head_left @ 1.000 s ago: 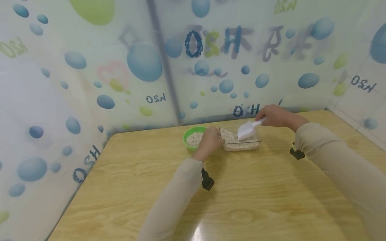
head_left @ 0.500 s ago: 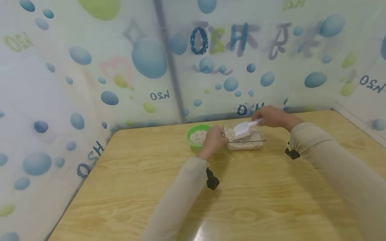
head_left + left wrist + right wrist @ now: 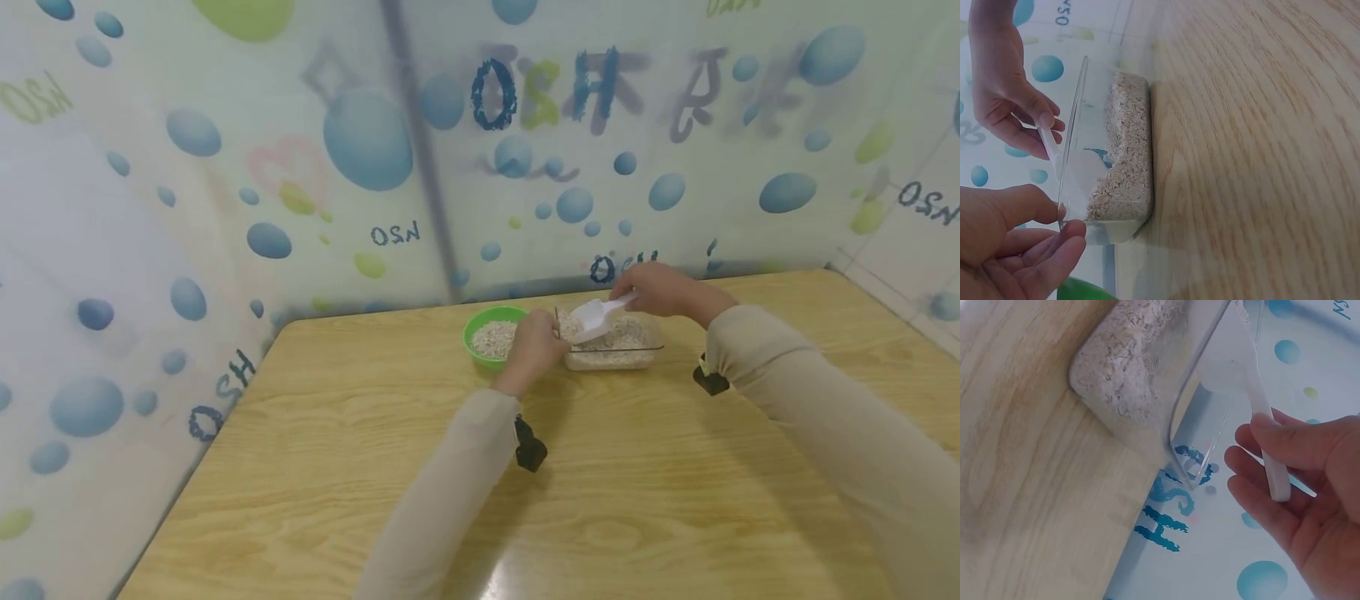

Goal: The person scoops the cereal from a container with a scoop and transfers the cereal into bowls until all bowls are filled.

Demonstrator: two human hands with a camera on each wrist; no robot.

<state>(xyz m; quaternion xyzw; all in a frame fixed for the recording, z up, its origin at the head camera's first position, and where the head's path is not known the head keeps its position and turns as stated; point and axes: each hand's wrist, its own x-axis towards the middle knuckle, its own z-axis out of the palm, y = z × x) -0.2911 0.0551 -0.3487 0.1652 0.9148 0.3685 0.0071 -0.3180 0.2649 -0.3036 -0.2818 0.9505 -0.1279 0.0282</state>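
My left hand [image 3: 534, 343] pinches the left end of the rim of a clear rectangular container [image 3: 1079, 119], thumb on one side and fingers on the other. Pale oat-like flakes [image 3: 1129, 169] fill its lower part, heaped unevenly. My right hand [image 3: 660, 289] holds a white plastic scoop [image 3: 592, 319] by its handle, thumb over the top, as the right wrist view shows. The scoop's blade is tilted down inside the container, close to my left fingers. Left of the container, partly behind my left hand, stands a green bowl [image 3: 486, 363] with similar flakes.
The bowl and container stand near the back edge of a wood-grain table [image 3: 420, 433]. Right behind that edge hangs a pale wall covering [image 3: 337, 225] with blue and green spots. Both forearms reach across the table in beige sleeves [image 3: 442, 492].
My right hand has moved left with the scoop, across the container toward my left hand, leaving a hollow in the flakes. The left hand keeps its hold on the rim.
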